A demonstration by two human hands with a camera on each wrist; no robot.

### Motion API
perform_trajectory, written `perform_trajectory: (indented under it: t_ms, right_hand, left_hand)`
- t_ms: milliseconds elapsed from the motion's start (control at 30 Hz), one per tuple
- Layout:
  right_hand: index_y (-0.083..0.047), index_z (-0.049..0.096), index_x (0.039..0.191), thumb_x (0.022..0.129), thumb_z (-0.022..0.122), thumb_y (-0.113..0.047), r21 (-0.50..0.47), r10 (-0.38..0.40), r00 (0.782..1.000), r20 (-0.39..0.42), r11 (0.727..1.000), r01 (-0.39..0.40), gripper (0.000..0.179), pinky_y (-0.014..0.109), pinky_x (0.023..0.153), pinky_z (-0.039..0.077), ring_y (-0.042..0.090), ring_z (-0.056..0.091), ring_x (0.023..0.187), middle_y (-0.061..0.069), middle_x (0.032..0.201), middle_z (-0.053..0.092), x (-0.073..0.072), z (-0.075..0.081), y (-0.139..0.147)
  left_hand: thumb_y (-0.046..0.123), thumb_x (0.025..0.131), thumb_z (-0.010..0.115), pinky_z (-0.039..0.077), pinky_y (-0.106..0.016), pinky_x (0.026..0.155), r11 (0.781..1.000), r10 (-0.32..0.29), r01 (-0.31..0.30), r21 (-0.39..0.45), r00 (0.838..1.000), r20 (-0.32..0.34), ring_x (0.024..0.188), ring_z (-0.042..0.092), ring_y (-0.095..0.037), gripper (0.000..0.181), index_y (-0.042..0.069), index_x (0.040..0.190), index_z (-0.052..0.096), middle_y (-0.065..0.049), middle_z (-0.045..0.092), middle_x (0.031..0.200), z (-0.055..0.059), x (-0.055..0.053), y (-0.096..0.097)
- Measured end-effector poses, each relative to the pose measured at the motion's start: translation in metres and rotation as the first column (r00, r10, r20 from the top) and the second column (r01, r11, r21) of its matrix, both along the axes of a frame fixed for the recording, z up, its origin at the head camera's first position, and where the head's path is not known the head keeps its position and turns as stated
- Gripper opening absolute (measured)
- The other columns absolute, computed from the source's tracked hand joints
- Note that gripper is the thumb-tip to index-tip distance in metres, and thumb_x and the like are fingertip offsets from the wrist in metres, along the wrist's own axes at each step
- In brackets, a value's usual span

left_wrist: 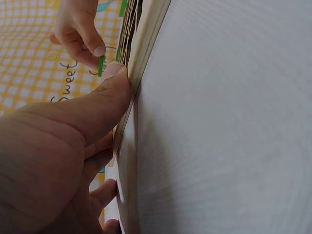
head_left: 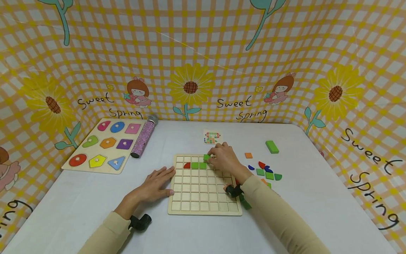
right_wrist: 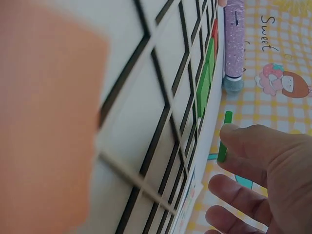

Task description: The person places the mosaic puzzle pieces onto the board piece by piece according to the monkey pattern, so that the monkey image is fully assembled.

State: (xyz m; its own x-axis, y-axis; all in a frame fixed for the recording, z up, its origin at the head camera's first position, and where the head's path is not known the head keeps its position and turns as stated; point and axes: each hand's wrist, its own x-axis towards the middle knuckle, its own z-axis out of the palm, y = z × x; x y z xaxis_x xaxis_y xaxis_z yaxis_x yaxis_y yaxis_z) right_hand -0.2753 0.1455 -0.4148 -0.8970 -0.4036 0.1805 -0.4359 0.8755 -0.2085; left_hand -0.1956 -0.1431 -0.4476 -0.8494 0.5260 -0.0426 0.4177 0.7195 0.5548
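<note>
A pale wooden grid board [head_left: 195,195] lies on the white table, with a red quarter-round piece [head_left: 187,165] and two green square tiles [head_left: 198,165] set side by side in an upper row. My right hand [head_left: 224,157] pinches another green square tile [right_wrist: 225,136] between thumb and finger, just above the board's upper part. In the right wrist view that tile is apart from the grid. My left hand [head_left: 156,185] rests at the board's left edge, fingers extended, its thumb [left_wrist: 114,80] touching the rim.
Right of the board lie loose blue, red, green and orange pieces [head_left: 269,175] and a green block [head_left: 271,146]. A small pattern card [head_left: 207,141] lies behind the board. At the left are a shape puzzle board [head_left: 108,165] and a glittery microphone [head_left: 144,137].
</note>
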Motion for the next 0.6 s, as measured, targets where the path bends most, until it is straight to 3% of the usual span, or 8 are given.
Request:
perform_trajectory:
  t_ms: [600]
  right_hand:
    - [-0.017, 0.073, 0.103, 0.084, 0.069, -0.031, -0.012, -0.017, 0.999, 0.027, 1.0, 0.018, 0.024, 0.043, 0.082, 0.044, 0.025, 0.05, 0.093, 0.004, 0.101, 0.064, -0.002, -0.002, -0.022]
  left_hand:
    - [0.034, 0.09, 0.061, 0.008, -0.062, 0.116, 1.0, -0.008, 0.008, 0.012, 1.0, 0.007, 0.146, 0.014, -0.038, 0.072, 0.007, 0.148, 0.029, -0.01, 0.023, 0.158, 0.0, -0.001, -0.001]
